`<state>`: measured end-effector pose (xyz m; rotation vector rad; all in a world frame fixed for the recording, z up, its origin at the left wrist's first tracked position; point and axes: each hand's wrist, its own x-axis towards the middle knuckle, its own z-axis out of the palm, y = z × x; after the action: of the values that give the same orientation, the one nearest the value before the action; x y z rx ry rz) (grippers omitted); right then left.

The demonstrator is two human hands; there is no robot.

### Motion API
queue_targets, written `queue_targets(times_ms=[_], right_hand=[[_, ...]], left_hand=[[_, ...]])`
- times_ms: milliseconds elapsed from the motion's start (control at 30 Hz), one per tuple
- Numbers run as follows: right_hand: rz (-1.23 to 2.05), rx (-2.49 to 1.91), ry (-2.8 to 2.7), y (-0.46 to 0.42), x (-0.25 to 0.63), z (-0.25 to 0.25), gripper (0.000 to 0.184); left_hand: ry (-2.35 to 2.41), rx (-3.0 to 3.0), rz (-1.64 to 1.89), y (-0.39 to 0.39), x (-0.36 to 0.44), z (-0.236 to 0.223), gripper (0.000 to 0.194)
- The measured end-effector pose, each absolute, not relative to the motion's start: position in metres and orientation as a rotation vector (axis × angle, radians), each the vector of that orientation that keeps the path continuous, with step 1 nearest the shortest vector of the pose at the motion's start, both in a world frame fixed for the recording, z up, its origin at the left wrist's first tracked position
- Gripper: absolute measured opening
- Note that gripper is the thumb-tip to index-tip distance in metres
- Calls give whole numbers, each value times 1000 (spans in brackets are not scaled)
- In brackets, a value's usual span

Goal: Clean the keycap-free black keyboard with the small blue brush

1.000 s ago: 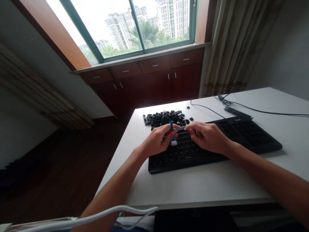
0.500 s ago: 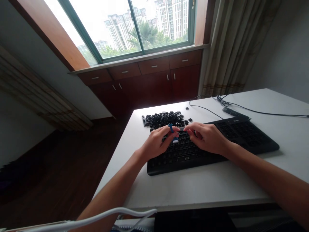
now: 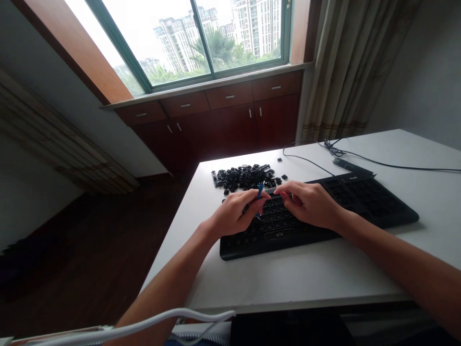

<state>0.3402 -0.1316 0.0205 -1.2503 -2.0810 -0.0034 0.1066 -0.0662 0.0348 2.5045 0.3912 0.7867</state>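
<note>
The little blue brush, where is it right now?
In the head view, the blue brush is pinched in the left hand, just above the black keyboard, near the right hand.

**Remote desk:** Item 1 — which body parts do I have on my feed?

**Operator:** I read two arms. The left forearm and the right forearm are slim and bare along their whole visible length. The left hand and the right hand are bare as well. Nail detail on the fingers is too small for me to read.

**Remote desk:** Item 2 — any worn equipment?

**Operator:** One candidate — a white cable along the bottom of the frame. I cannot tell whether it is worn.
</note>
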Motion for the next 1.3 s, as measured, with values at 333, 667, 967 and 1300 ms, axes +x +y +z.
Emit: queue_targets(times_ms=[333, 667, 967, 1300], right_hand=[[4, -1267, -2078, -133, 340, 21, 20], [31, -1244, -2093, -131, 342, 18, 19], [72, -1228, -2129, -131, 343, 18, 21], [-34, -1128, -2193, -131, 346, 16, 19]], left_hand=[[444, 2391, 1035, -65, 111, 33, 16], [438, 2381, 1008, -63, 110, 29, 13], [294, 2499, 944, -60, 109, 29, 22], [266, 2897, 1026, -65, 108, 31, 19]])
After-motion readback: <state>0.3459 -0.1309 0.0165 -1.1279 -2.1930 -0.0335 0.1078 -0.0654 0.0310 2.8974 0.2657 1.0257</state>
